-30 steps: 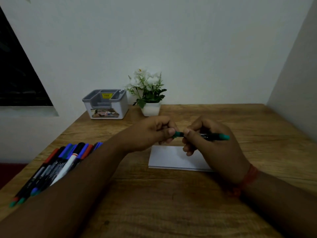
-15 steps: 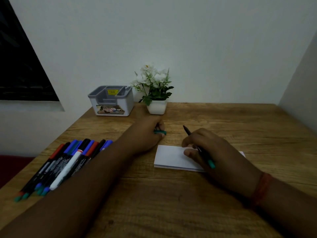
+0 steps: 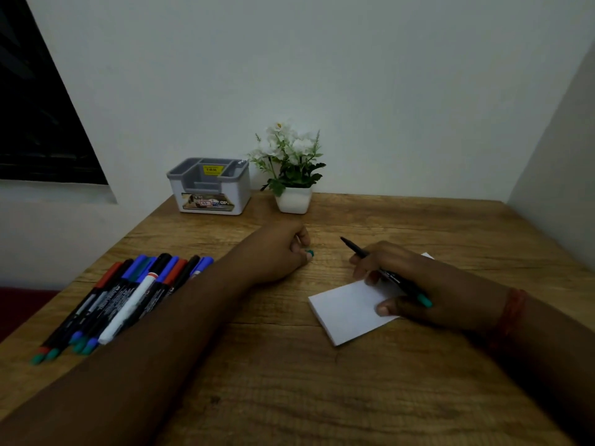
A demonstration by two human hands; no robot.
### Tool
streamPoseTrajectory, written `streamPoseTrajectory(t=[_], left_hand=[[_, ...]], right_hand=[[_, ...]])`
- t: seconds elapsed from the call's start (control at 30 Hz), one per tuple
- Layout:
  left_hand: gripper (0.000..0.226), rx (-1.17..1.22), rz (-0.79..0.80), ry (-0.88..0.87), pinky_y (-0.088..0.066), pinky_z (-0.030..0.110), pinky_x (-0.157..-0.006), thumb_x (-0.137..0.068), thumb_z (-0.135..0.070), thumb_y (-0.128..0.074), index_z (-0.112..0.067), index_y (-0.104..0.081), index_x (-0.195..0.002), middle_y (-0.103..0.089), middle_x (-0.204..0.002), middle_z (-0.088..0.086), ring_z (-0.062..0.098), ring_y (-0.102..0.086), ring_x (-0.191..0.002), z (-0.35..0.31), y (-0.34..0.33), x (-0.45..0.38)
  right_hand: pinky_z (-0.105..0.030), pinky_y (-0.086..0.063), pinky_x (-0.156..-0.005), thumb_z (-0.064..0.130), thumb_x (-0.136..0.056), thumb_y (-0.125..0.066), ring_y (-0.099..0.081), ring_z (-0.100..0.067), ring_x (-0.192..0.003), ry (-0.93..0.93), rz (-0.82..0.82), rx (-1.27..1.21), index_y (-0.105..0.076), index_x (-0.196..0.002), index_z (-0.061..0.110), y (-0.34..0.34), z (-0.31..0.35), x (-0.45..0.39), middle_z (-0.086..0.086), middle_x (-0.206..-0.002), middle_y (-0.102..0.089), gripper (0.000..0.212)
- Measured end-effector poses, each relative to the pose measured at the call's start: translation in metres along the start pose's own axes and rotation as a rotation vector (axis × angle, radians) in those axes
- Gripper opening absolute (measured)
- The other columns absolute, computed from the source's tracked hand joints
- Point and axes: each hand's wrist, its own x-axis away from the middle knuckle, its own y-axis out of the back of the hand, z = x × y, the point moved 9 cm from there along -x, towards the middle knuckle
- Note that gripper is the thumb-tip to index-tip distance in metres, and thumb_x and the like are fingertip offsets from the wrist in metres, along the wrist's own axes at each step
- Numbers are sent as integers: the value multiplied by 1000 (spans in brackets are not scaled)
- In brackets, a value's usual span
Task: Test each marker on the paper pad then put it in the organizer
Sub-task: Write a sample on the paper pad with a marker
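My right hand grips an uncapped green marker, tip pointing up and away, green end near my wrist. The hand rests on a white paper pad, which lies turned at an angle on the wooden table. My left hand rests on the table left of the pad, fingers closed around the green cap. A grey and white organizer stands at the back, nothing visible in it. Several capped markers lie in a row at the left, partly hidden by my left forearm.
A small white pot with white flowers stands right of the organizer against the back wall. A side wall runs along the table's right edge. A dark window is at the far left.
My hands pulled the cap off the green marker and moved apart. The left hand carried the cap to the table. The right hand came down onto the pad, which has turned at an angle.
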Motion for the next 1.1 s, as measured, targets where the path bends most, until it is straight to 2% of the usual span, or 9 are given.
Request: streamPoseTrajectory(t=[0.1,0.2,0.3,0.37,0.47,0.6,0.77,1.03,1.1], left_hand=[[28,-65,16,-11,-51,33,-81,-89,-38,-68,-24,-59,-112,-61,-100,-6,8,-57,-89,-8,1,4],[51,-150,66,-97,-45,37,-98,-89,-52,-63,-29,-48,-132,-47,-132,-2,14,-46,-119,-23,2,12],[78,-274,284,-159,-23,45,-115,-89,-61,-57,-36,-20,-153,-15,-160,-3,23,-16,-146,-34,-16,24],[88,-366,374,-156,-9,47,-118,-89,-64,-54,-37,-3,-156,7,-165,-5,22,4,-151,-33,-26,28],[94,-403,415,-155,2,52,-120,-89,-65,-53,-37,8,-155,20,-164,-4,22,23,-148,-27,-35,27],[97,-405,401,-166,8,55,-119,-88,-67,-51,-35,11,-155,26,-162,-1,24,30,-146,-21,-40,23],[96,-456,398,-150,9,57,-118,-87,-73,-41,-37,20,-152,32,-159,-2,25,34,-143,-20,-48,21],[96,-491,444,-146,8,57,-119,-86,-75,-38,-38,22,-151,33,-158,-2,25,34,-144,-22,-51,25],[96,-496,446,-148,8,58,-118,-85,-76,-37,-38,22,-151,33,-158,-3,25,34,-143,-21,-51,25]], right_hand=[[0,-37,-95,45,-90,-66,-34,17,-130,6,25,25,-37,-117,67,-1,0,0,38,-135,-37,45],[-3,-40,-95,43,-89,-68,-46,10,-124,-8,-15,-15,-48,-123,54,4,0,2,34,-129,-45,41],[-11,-49,-90,43,-95,-57,-60,-2,-111,-25,-316,-149,-61,-118,41,37,10,5,22,-120,-59,23],[-24,-56,-88,43,-100,-47,-67,-14,-103,-11,-537,-349,-66,-117,29,56,21,8,9,-115,-64,29],[-41,-58,-90,57,-94,-41,-70,-25,-105,-68,-651,-819,-73,-110,23,50,31,4,-5,-117,-70,49],[-35,-61,-84,36,-90,-50,-74,-27,-94,-166,-620,-1171,-70,-93,5,12,38,3,-12,-100,-76,37],[-27,-55,-70,9,-82,-71,-65,-22,-69,-273,-397,-974,-63,-89,0,-17,26,-2,-16,-70,-67,14],[-16,-53,-66,-3,-82,-73,-70,-6,-79,-284,-248,-640,-70,-87,7,-11,29,0,7,-85,-76,11],[-27,-56,-68,-3,-80,-73,-69,-12,-81,-303,-277,-574,-70,-86,13,-11,28,1,6,-87,-75,17]])
